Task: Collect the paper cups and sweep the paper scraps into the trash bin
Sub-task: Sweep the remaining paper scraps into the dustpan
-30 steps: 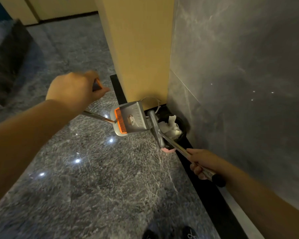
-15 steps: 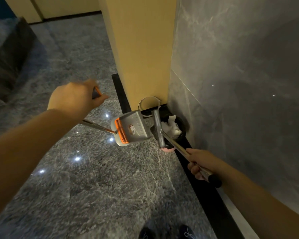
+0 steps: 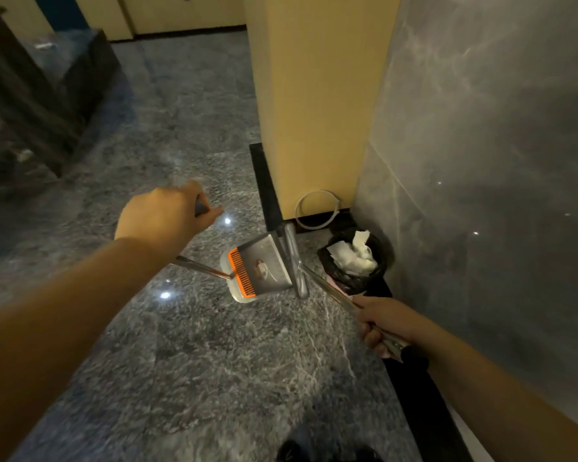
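My left hand [image 3: 162,220] grips the top of a metal handle whose grey dustpan [image 3: 259,270], with an orange comb edge, is held just left of the trash bin. The trash bin [image 3: 379,258] is lined with a black bag and stands in the corner against the grey wall. White paper scraps [image 3: 354,255] lie inside it. My right hand [image 3: 386,320] grips the metal broom handle [image 3: 327,288]. The grey broom head [image 3: 294,261] stands between the dustpan and the bin.
A yellow pillar [image 3: 314,105] rises behind the bin, with a white ring [image 3: 316,208] leaning at its base. A grey marble wall [image 3: 481,161] runs along the right. Dark furniture [image 3: 30,105] stands at the far left. My shoes [image 3: 327,453] show at the bottom.
The dustpan has swung away from the bin and come down to the left, and the paper in the bin now shows fully. Both hands keep their grips.
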Tool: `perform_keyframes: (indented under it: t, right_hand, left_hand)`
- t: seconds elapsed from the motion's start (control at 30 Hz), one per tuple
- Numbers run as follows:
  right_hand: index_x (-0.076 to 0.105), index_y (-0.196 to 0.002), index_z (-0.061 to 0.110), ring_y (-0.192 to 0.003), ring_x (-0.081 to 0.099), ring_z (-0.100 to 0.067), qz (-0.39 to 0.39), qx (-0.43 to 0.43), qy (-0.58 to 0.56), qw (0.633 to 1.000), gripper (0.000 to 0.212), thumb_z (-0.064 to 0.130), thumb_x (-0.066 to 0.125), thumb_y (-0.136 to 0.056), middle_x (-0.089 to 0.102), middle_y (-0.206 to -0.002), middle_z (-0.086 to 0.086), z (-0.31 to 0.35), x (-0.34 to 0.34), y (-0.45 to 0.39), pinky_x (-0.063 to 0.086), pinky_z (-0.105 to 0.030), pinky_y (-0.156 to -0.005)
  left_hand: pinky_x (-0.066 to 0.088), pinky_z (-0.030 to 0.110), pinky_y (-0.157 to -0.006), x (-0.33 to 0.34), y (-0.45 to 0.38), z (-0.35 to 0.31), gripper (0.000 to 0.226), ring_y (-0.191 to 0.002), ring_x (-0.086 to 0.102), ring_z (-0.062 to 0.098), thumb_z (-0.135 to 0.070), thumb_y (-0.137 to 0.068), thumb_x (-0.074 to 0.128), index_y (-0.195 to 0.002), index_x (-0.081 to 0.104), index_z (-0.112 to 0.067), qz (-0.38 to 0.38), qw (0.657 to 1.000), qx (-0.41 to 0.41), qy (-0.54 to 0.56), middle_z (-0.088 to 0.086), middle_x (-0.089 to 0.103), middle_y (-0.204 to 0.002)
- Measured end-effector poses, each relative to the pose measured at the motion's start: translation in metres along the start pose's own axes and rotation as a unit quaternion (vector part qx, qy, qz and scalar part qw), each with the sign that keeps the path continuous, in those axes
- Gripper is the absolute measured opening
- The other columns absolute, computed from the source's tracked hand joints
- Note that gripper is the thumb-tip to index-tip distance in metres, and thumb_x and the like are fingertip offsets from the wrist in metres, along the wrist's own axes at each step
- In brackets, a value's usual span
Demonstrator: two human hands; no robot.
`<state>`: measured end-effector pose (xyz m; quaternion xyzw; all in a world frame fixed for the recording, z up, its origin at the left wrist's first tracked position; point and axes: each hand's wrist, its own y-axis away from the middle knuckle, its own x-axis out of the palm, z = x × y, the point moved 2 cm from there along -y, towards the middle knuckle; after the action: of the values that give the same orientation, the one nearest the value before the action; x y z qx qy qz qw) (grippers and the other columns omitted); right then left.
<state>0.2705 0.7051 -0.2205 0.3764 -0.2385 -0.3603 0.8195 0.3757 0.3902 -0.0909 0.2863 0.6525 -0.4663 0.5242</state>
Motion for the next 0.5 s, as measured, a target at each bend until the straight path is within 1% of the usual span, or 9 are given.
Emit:
perform_keyframes:
  t: [0.03, 0.07, 0.13, 0.2, 0.27, 0.33, 0.37, 0.43, 0.5]
  right_hand:
    - [0.031, -0.146, 0.024, -0.032, 0.037, -0.006, 0.002, 0.006, 0.014, 1.0, 0.05, 0.006, 0.035, -0.1, 0.045, -0.049, -0.002, -0.002, 0.006, -0.004, 0.032, -0.014, -0.033]
    - [0.03, -0.146, 0.024, -0.033, 0.037, -0.006, 0.01, 0.008, 0.027, 1.0, 0.049, 0.006, 0.034, -0.1, 0.045, -0.049, -0.002, -0.003, 0.012, -0.009, 0.032, -0.015, -0.033]
    - [0.035, -0.143, 0.019, -0.032, 0.037, -0.007, 0.029, 0.018, 0.043, 0.998, 0.044, 0.006, 0.034, -0.101, 0.044, -0.047, -0.002, -0.004, 0.022, -0.02, 0.032, -0.015, -0.033]
    - [0.038, -0.139, 0.013, -0.031, 0.037, -0.007, 0.049, 0.025, 0.054, 0.997, 0.04, 0.004, 0.035, -0.1, 0.044, -0.047, -0.003, -0.002, 0.03, -0.032, 0.032, -0.014, -0.032]
    - [0.038, -0.139, 0.006, -0.032, 0.038, -0.007, 0.077, 0.027, 0.086, 0.993, 0.039, 0.002, 0.037, -0.1, 0.041, -0.053, -0.004, 0.0, 0.037, -0.043, 0.032, -0.015, -0.033]
    - [0.041, -0.137, 0.011, -0.036, 0.04, -0.007, 0.107, 0.042, 0.139, 0.984, 0.037, 0.006, 0.039, -0.101, 0.041, -0.057, -0.004, 0.005, 0.043, -0.053, 0.033, -0.016, -0.036]
    - [0.041, -0.138, 0.014, -0.037, 0.04, -0.007, 0.119, 0.052, 0.164, 0.978, 0.037, 0.008, 0.039, -0.101, 0.042, -0.058, -0.003, 0.007, 0.047, -0.058, 0.032, -0.017, -0.037]
    - [0.036, -0.142, 0.019, -0.037, 0.04, -0.008, 0.128, 0.062, 0.204, 0.969, 0.042, 0.009, 0.039, -0.101, 0.042, -0.059, -0.003, 0.01, 0.057, -0.064, 0.031, -0.017, -0.038]
    - [0.032, -0.146, 0.023, -0.036, 0.04, -0.009, 0.135, 0.05, 0.246, 0.958, 0.049, 0.008, 0.041, -0.1, 0.043, -0.056, -0.003, 0.013, 0.069, -0.067, 0.031, -0.018, -0.037]
  left_hand:
    - [0.028, 0.023, -0.044, 0.002, 0.008, 0.007, 0.038, -0.046, 0.044, 0.02, -0.053, -0.086, 0.061, -0.074, 0.048, -0.021, 0.004, 1.0, -0.012, -0.002, -0.004, 0.044, -0.052]
    - [0.027, 0.023, -0.044, 0.003, 0.016, 0.013, 0.037, -0.046, 0.044, 0.019, -0.054, -0.086, 0.061, -0.074, 0.047, -0.022, 0.008, 1.0, -0.027, -0.004, -0.005, 0.043, -0.053]
    - [0.024, 0.022, -0.044, 0.007, 0.035, 0.025, 0.035, -0.046, 0.041, 0.017, -0.053, -0.085, 0.063, -0.074, 0.047, -0.024, 0.015, 0.998, -0.06, -0.004, -0.007, 0.042, -0.053]
    - [0.023, 0.023, -0.045, 0.01, 0.056, 0.033, 0.035, -0.049, 0.039, 0.019, -0.054, -0.084, 0.064, -0.074, 0.047, -0.025, 0.02, 0.996, -0.092, -0.003, -0.007, 0.042, -0.055]
    - [0.023, 0.024, -0.045, 0.011, 0.077, 0.037, 0.036, -0.051, 0.043, 0.024, -0.056, -0.083, 0.063, -0.075, 0.048, -0.025, 0.025, 0.992, -0.123, -0.006, -0.001, 0.05, -0.058]
    - [0.024, 0.025, -0.046, 0.01, 0.1, 0.039, 0.035, -0.058, 0.055, 0.03, -0.056, -0.083, 0.064, -0.079, 0.054, -0.023, 0.027, 0.986, -0.163, -0.013, 0.005, 0.063, -0.068]
    - [0.022, 0.024, -0.046, 0.009, 0.112, 0.038, 0.034, -0.062, 0.06, 0.031, -0.056, -0.083, 0.064, -0.083, 0.057, -0.022, 0.027, 0.983, -0.182, -0.018, 0.006, 0.066, -0.072]
    - [0.02, 0.025, -0.045, 0.007, 0.137, 0.034, 0.035, -0.066, 0.063, 0.031, -0.055, -0.084, 0.064, -0.091, 0.06, -0.021, 0.028, 0.976, -0.213, -0.031, 0.007, 0.068, -0.075]
    - [0.025, 0.026, -0.048, 0.005, 0.161, 0.027, 0.036, -0.068, 0.064, 0.033, -0.054, -0.085, 0.062, -0.098, 0.06, -0.02, 0.029, 0.969, -0.241, -0.048, 0.008, 0.069, -0.078]
